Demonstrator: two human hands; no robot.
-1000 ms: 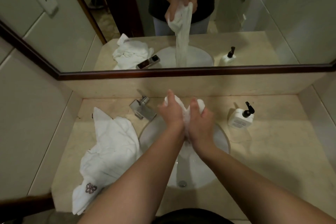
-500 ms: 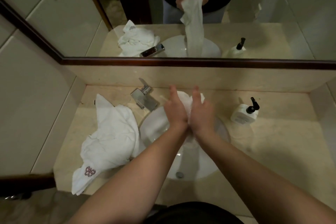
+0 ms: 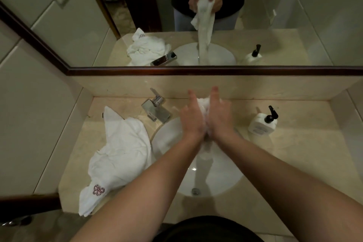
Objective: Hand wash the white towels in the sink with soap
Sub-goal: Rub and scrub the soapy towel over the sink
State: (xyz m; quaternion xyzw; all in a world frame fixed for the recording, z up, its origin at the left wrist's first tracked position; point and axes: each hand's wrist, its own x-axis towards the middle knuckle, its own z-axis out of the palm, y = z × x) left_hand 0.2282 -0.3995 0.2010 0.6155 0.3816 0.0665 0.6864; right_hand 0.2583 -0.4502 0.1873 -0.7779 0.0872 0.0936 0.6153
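A wet white towel [image 3: 205,152] hangs in a long strip over the white sink [image 3: 167,139]. Its bunched, soapy top shows between my palms. My left hand [image 3: 191,120] and my right hand [image 3: 220,118] press together around that top, each with one finger pointing up. In the mirror, the fingers of both hands wrap the towel's upper end. A second white towel [image 3: 119,153] with a red embroidered mark lies crumpled on the counter left of the sink, one corner hanging over the front edge.
A chrome faucet [image 3: 156,110] stands at the sink's back left. A white soap bottle [image 3: 262,124] with a black pump sits on the beige counter [image 3: 294,153] to the right. A framed mirror [image 3: 196,69] runs along the back wall.
My hands have slid against each other around the towel, and their fingers went from curled over its top to pointing more upward. The view has tilted slightly.
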